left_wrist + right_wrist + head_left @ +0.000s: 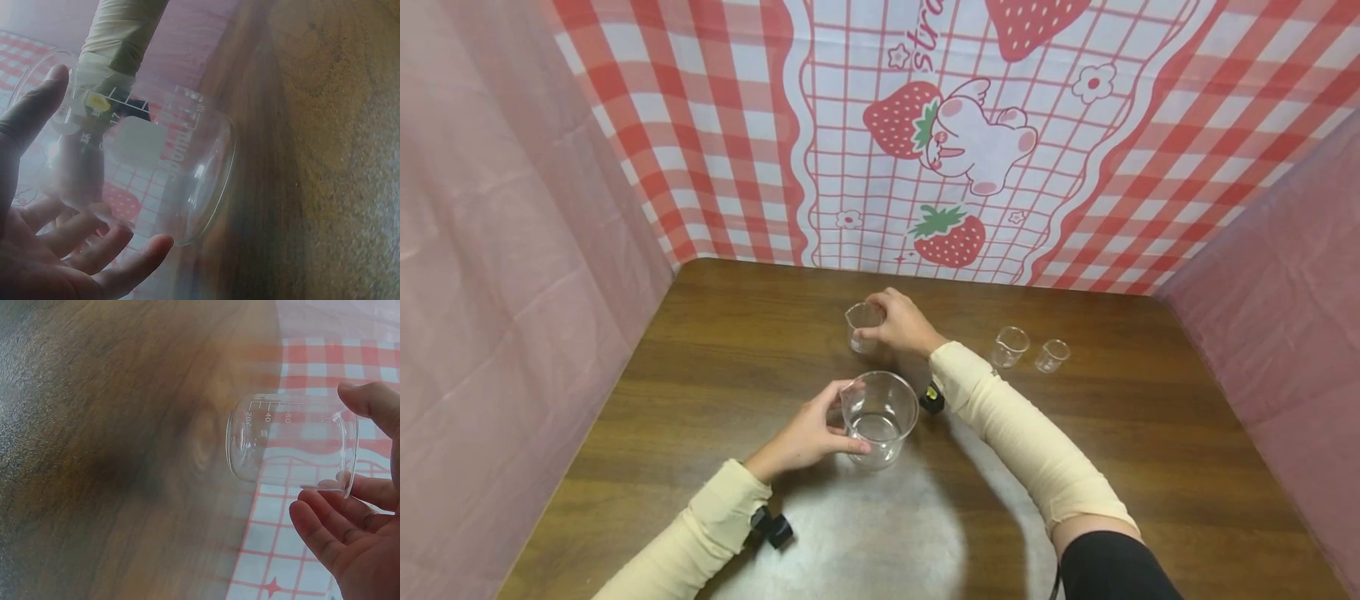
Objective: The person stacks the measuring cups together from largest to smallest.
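My left hand (808, 433) grips a large clear glass beaker (880, 417) around its side, thumb toward me. White printed markings and a white patch show on this large beaker (187, 147) in the left wrist view. Farther back, a smaller glass beaker (861, 329) is held by my right hand (901, 323) near its rim. In the right wrist view the smaller beaker (290, 444) carries a white scale and looks see-through, with thumb and fingers on opposite sides. Whether either beaker touches the table is hard to tell.
Two still smaller glass beakers, one larger (1010, 346) and one tiny (1052, 356), stand side by side to the right of my right forearm. The brown wooden table (715, 350) ends at a red-checked strawberry cloth (730, 167) behind, with pink curtains (512, 250) at the sides.
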Action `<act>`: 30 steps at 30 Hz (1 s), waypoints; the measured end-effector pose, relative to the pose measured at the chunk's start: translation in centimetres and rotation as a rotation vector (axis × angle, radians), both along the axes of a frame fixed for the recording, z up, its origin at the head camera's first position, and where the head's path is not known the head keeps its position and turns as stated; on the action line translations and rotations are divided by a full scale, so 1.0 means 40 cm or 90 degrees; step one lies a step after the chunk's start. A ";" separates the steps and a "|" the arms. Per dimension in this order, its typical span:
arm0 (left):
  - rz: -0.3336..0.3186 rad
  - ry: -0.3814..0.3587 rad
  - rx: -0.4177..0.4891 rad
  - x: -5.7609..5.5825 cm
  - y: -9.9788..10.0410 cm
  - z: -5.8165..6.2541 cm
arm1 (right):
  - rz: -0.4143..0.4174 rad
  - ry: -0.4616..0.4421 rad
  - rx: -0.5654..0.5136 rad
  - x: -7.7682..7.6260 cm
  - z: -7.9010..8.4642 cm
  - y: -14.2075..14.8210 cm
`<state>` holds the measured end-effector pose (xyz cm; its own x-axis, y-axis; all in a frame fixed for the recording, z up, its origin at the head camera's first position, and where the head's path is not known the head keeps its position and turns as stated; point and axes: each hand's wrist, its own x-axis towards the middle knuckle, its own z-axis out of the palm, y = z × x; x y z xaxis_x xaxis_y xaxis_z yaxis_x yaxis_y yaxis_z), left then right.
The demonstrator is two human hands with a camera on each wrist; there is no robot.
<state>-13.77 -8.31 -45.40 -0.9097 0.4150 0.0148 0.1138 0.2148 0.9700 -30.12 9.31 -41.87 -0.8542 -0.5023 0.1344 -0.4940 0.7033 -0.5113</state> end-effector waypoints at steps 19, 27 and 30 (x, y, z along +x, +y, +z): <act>-0.010 0.015 -0.010 -0.001 0.004 -0.001 | 0.002 0.029 0.003 0.007 0.093 0.025; -0.011 0.022 -0.012 -0.002 0.001 -0.004 | 0.004 0.031 -0.006 0.017 0.123 0.038; -0.012 0.022 -0.011 -0.002 0.000 -0.006 | -0.001 0.026 -0.007 0.019 0.131 0.043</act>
